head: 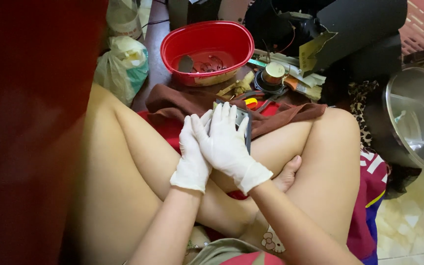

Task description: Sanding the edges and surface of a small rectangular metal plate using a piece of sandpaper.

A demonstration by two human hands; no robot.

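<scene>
Both my hands wear white gloves and meet over my crossed legs. My right hand [226, 142] lies across a small dark flat device [244, 125] with a pale face, fingers spread over its top. My left hand [192, 157] presses against the device's left side, partly tucked under the right hand. Most of the device is hidden by the gloves.
A brown cloth [172, 103] lies ahead of my knees. Beyond it stand a red plastic basin [207, 49] holding small metal parts, a round speaker part [272, 76], pliers with red handles [258, 103], a plastic bag [123, 66], and a steel pot [418, 118] at right.
</scene>
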